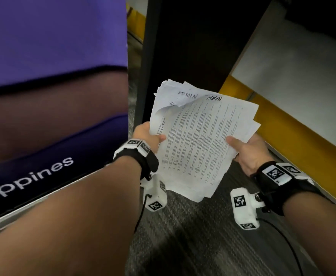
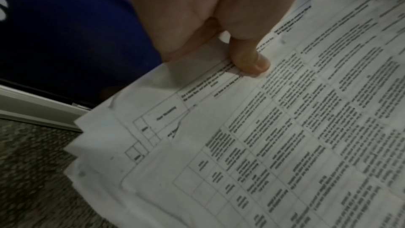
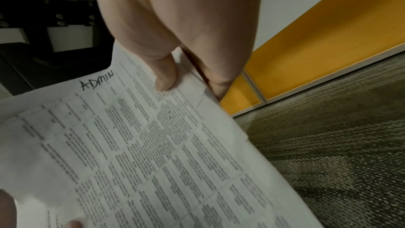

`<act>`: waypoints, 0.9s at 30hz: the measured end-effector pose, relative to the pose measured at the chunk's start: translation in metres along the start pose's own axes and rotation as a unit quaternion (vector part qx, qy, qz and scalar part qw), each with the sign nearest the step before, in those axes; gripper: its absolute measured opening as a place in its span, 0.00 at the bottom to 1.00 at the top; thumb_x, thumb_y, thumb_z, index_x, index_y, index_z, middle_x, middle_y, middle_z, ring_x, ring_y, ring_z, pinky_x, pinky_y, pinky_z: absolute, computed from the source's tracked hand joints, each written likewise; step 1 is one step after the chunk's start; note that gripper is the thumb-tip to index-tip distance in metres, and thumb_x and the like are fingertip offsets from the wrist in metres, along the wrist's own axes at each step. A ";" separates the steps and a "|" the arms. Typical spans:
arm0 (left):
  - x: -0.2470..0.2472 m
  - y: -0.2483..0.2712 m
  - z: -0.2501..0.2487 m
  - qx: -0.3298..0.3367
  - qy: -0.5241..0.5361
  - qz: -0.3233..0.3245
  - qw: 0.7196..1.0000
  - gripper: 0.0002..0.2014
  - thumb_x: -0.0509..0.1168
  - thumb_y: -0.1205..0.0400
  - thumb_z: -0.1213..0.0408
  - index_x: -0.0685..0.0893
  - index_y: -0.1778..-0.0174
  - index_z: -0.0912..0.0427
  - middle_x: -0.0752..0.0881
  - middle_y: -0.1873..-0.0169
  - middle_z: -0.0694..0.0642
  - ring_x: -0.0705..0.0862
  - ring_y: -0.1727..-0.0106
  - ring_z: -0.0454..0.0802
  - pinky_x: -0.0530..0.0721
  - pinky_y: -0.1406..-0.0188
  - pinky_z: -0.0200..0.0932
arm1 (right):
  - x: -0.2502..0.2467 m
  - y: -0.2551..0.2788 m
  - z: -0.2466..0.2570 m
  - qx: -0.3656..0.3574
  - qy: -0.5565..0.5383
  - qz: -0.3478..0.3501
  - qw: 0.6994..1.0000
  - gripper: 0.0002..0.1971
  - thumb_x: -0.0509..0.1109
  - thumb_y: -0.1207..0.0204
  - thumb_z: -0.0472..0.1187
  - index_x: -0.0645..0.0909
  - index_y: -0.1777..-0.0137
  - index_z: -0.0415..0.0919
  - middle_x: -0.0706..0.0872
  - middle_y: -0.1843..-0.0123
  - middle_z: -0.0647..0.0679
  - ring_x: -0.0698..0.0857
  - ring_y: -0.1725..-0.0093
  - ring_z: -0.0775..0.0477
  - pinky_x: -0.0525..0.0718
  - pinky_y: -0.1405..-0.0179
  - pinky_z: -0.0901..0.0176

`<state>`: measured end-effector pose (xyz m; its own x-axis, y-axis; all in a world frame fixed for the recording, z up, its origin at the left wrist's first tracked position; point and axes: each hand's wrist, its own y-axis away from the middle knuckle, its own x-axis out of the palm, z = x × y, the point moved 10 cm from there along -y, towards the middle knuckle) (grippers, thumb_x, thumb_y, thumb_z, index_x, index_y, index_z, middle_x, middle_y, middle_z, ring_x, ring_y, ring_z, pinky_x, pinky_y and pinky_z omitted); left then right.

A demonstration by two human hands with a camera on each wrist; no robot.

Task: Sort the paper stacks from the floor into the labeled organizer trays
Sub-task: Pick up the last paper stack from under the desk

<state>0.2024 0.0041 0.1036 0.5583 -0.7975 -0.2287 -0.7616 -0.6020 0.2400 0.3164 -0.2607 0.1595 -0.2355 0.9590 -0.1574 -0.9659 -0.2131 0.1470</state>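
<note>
The left hand [image 1: 146, 134] is pinching the left edge of a loose stack of white printed paper sheets [image 1: 199, 140], with the thumb [image 2: 252, 61] pressing on the top page and the other fingers hidden under the sheets. The right hand [image 1: 248, 150] is gripping the right edge in the same way, its thumb [image 3: 165, 77] lying on the printed table. So both hands are closed on the stack, one on each side, and the stack is being carried in the air above the grey patterned carpet floor [image 1: 193, 236], in front of the person.

The sheets are not squared (several corners are sticking out at the far end and at the left). To do this step well, I think the person should be tapping the edges together and keeping both thumbs firm, so that no page is slipping out on the way.

The long axis of the stack is running away from the person, slightly tilted to the left. The top of the page, with the handwritten word "ADMIN" [image 1: 214, 98], is pointing away, toward the dark desk panel [image 1: 193, 46]. This word probably tells the right tray; no tray is showing here.

The yellow wall band [image 1: 294, 132] is running at the right side.
</note>
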 end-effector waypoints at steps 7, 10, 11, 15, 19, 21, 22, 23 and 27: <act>-0.009 0.012 -0.015 -0.032 0.056 -0.027 0.998 0.09 0.73 0.23 0.69 0.80 0.53 0.54 0.83 0.67 0.45 0.85 0.55 0.53 0.80 0.52 0.45 | 0.002 -0.002 0.028 0.025 0.018 -0.064 0.998 0.12 0.70 0.23 0.30 0.83 0.44 0.46 0.87 0.39 0.46 0.86 0.42 0.44 0.82 0.37 0.36; -0.008 0.025 -0.019 -0.064 0.072 -0.028 0.995 0.12 0.72 0.23 0.69 0.81 0.45 0.59 0.84 0.60 0.50 0.85 0.49 0.55 0.83 0.46 0.49 | -0.005 -0.001 0.034 0.045 0.035 -0.105 0.993 0.14 0.73 0.26 0.32 0.85 0.41 0.43 0.88 0.39 0.44 0.87 0.43 0.42 0.82 0.38 0.35; -0.010 0.030 -0.020 -0.078 0.070 -0.029 0.994 0.14 0.72 0.22 0.69 0.80 0.42 0.61 0.84 0.56 0.52 0.84 0.47 0.56 0.82 0.43 0.51 | -0.005 0.000 0.037 0.049 0.040 -0.114 0.991 0.14 0.74 0.27 0.32 0.85 0.42 0.42 0.88 0.40 0.44 0.87 0.43 0.41 0.83 0.39 0.35; -0.031 0.049 -0.016 -0.127 0.072 -0.052 0.988 0.20 0.70 0.21 0.67 0.76 0.34 0.65 0.84 0.44 0.56 0.83 0.41 0.57 0.80 0.36 0.53 | 0.012 0.016 0.048 0.071 0.070 -0.123 0.987 0.15 0.74 0.27 0.31 0.85 0.41 0.38 0.89 0.42 0.41 0.88 0.44 0.41 0.83 0.39 0.37; -0.059 0.069 -0.021 -0.148 0.067 -0.081 0.983 0.16 0.67 0.19 0.69 0.77 0.35 0.64 0.84 0.45 0.57 0.83 0.39 0.58 0.80 0.41 0.48 | 0.030 0.039 0.055 0.091 0.088 -0.119 0.985 0.15 0.75 0.27 0.32 0.85 0.40 0.38 0.89 0.42 0.41 0.87 0.44 0.41 0.83 0.39 0.37; -0.069 0.075 -0.025 -0.150 0.038 -0.083 0.985 0.13 0.67 0.18 0.69 0.77 0.38 0.64 0.85 0.46 0.58 0.83 0.40 0.59 0.78 0.46 0.47 | 0.036 0.051 0.058 0.098 0.089 -0.113 0.985 0.15 0.75 0.27 0.32 0.84 0.39 0.39 0.89 0.42 0.42 0.87 0.45 0.42 0.84 0.39 0.38; -0.076 0.078 -0.027 -0.149 0.017 -0.083 0.985 0.14 0.67 0.18 0.68 0.77 0.38 0.65 0.85 0.44 0.59 0.83 0.40 0.60 0.78 0.45 0.48 | 0.038 0.059 0.060 0.105 0.088 -0.110 0.984 0.15 0.75 0.26 0.32 0.84 0.39 0.39 0.88 0.42 0.43 0.87 0.45 0.43 0.84 0.39 0.39; -0.080 0.081 -0.031 -0.149 -0.005 -0.079 0.986 0.14 0.67 0.18 0.68 0.77 0.37 0.65 0.84 0.42 0.61 0.82 0.39 0.61 0.79 0.43 0.50 | 0.038 0.067 0.062 0.110 0.086 -0.110 0.984 0.15 0.74 0.26 0.32 0.84 0.39 0.39 0.88 0.41 0.43 0.87 0.45 0.44 0.84 0.39 0.40; -0.088 0.096 -0.052 -0.150 -0.081 -0.054 0.984 0.16 0.65 0.17 0.65 0.75 0.35 0.66 0.83 0.40 0.61 0.82 0.38 0.61 0.78 0.47 0.48 | 0.029 0.099 0.075 0.133 0.072 -0.119 0.981 0.16 0.73 0.25 0.31 0.83 0.37 0.37 0.88 0.41 0.42 0.87 0.45 0.45 0.83 0.39 0.45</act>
<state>0.0975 0.0148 0.1962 0.5527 -0.7257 -0.4098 -0.5551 -0.6873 0.4685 0.2217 -0.2399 0.2423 -0.0376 0.9354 -0.3516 -0.9379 0.0884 0.3355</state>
